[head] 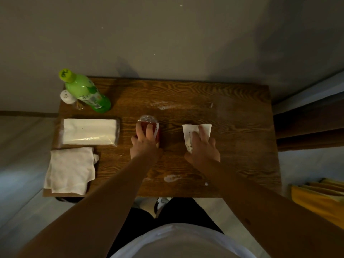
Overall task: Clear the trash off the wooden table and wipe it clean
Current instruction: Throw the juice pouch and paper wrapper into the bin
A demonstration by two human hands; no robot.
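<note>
A small wooden table [232, 146] stands against a grey wall. Near its middle lies a clear plastic cup with a red label [149, 121], and my left hand [144, 144] is wrapped over it. To the right lies a white paper cup [189, 135] on its side, with my right hand [203, 148] closed on it. White powdery smears [172, 177] mark the wood near the front edge, and more white smears [163, 106] show farther back. A white folded cloth [69, 170] rests at the front left corner.
A green bottle [87, 94] and a small white-capped shaker [68, 97] stand at the back left corner. A wrapped pack of white tissues [89, 132] lies on the left side. Yellow fabric [316, 200] sits on the floor at the right.
</note>
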